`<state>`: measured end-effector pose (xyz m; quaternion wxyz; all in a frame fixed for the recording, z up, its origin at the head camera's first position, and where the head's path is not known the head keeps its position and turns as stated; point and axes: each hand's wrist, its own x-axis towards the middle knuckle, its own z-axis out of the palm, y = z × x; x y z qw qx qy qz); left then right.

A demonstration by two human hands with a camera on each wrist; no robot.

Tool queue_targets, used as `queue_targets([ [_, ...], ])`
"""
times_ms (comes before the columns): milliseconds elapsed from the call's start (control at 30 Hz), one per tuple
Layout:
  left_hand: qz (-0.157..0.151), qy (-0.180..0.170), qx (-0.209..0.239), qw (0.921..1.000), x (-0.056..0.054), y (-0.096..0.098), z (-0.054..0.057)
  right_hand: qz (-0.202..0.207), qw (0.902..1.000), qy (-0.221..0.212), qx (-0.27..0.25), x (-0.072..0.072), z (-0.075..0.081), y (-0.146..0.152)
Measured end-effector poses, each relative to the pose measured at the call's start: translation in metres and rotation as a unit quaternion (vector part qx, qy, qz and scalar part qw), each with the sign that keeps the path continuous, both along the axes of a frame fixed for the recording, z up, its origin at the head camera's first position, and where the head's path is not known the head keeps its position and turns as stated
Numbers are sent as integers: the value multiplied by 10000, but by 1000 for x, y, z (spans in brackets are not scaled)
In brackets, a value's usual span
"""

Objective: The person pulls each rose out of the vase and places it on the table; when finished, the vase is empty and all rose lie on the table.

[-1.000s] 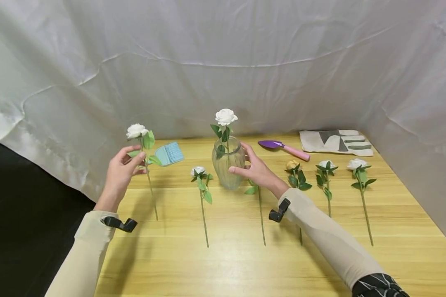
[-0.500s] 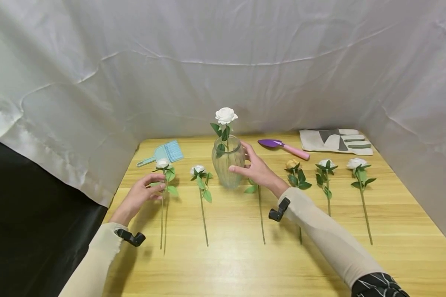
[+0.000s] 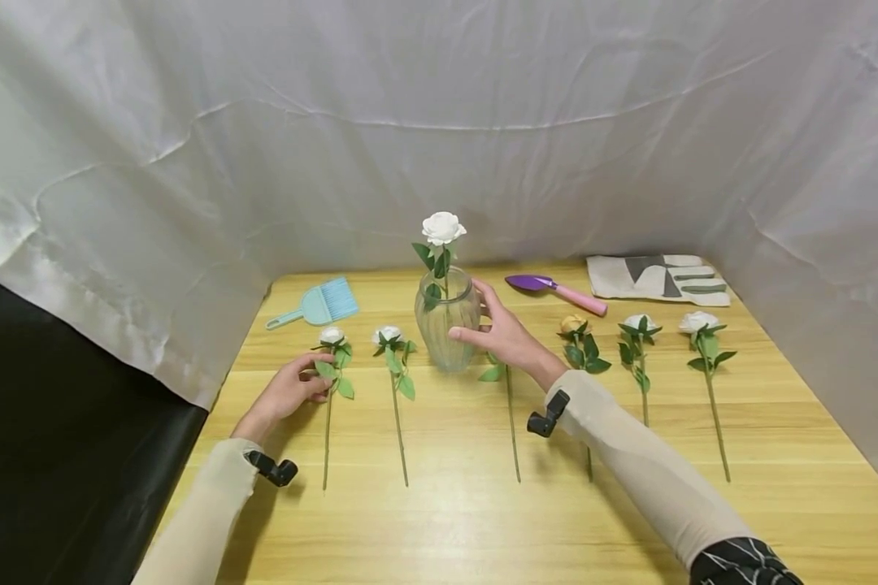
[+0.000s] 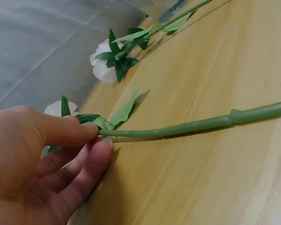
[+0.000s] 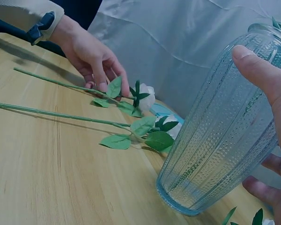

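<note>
My left hand (image 3: 289,392) is low at the table's left, pinching the stem of a white rose (image 3: 332,335) just under its leaves. In the left wrist view that stem (image 4: 192,127) runs along the wood from between thumb and fingertips. A clear ribbed glass vase (image 3: 446,333) stands upright near the middle, gripped at its right side by my right hand (image 3: 510,335), thumb in front. One white rose (image 3: 442,228) stands in the vase. Beside the left hand lies another white rose (image 3: 388,335). Behind the right hand a stem (image 3: 513,426) shows, its bloom hidden.
To the right lie a yellow rose (image 3: 573,324) and two white roses, one (image 3: 698,322) farthest right. A blue hand brush (image 3: 329,302) is at the back left. A purple trowel (image 3: 556,291) and fabric gloves (image 3: 658,279) lie at the back right. Grey cloth surrounds the table.
My left hand has come down and to the right, lowering the white rose from the air onto the table left of the other rose. The right hand and vase have stayed put.
</note>
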<state>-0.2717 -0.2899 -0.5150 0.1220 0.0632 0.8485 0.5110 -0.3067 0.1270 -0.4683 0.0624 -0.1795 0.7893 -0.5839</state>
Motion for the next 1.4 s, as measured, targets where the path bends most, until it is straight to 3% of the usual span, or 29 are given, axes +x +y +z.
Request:
queue_targets([
  [167, 4, 360, -727, 9967, -2, 3, 2, -27, 10000, -3, -8, 1, 1, 0],
  [367, 151, 682, -823, 9942, -4, 1, 10, 9, 10000, 12, -8, 1, 0, 0],
  [600, 378, 1240, -1017, 9863, -13, 7, 39, 21, 10000, 35, -47, 0, 0, 0],
  [867, 569, 2009, -314, 9775, -31, 39, 80, 3, 10000, 52, -40, -1, -2, 0],
  [1067, 62, 2797, 438, 9591, -42, 82, 110, -3, 10000, 35, -55, 0, -1, 0],
  [1233, -468, 2918, 946, 9506, -48, 121, 132, 8, 10000, -3, -48, -1, -1, 1],
  [1400, -915, 2951, 965, 9462, -55, 149, 142, -4, 10000, 10, -30, 0, 0, 1],
])
